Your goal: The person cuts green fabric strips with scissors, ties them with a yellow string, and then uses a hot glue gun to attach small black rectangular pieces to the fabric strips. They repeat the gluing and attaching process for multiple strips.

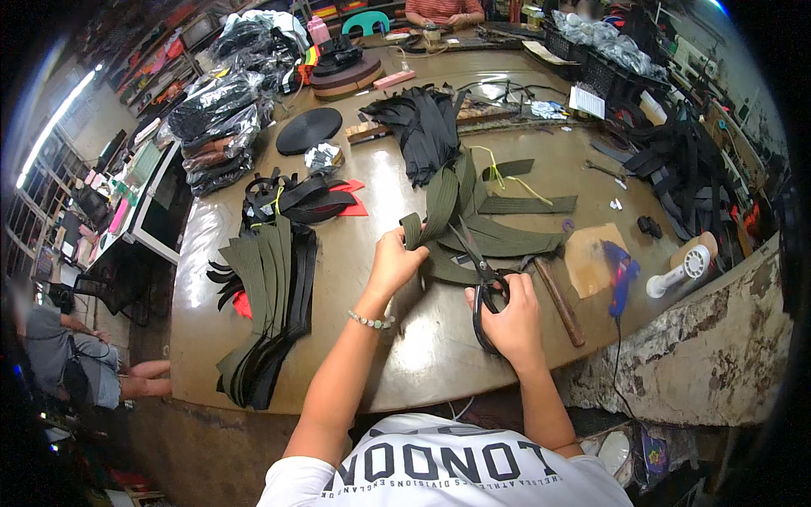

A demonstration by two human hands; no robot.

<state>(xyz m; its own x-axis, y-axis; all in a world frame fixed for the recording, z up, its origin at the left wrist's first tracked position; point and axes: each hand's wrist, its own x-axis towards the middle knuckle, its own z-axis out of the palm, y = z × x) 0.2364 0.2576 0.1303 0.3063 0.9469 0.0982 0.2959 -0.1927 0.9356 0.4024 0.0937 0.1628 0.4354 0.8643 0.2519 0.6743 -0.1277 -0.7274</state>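
Note:
My left hand (395,260) pinches the folded end of an olive green webbing strap (438,209) and holds it up off the worktable (397,355). My right hand (507,314) grips the black handles of a pair of scissors (481,279), whose blades point up toward the strap just right of my left hand. Under both hands lies a loose pile of olive straps (507,241). A bead bracelet sits on my left wrist.
A stack of cut olive and black straps (269,296) lies at the left. A wooden-handled hammer (557,300), a blue tool (621,272) and a small white fan (686,266) sit at the right. Black strap bundles (422,127) and bagged material (215,118) lie farther back. Other people sit at the far end and lower left.

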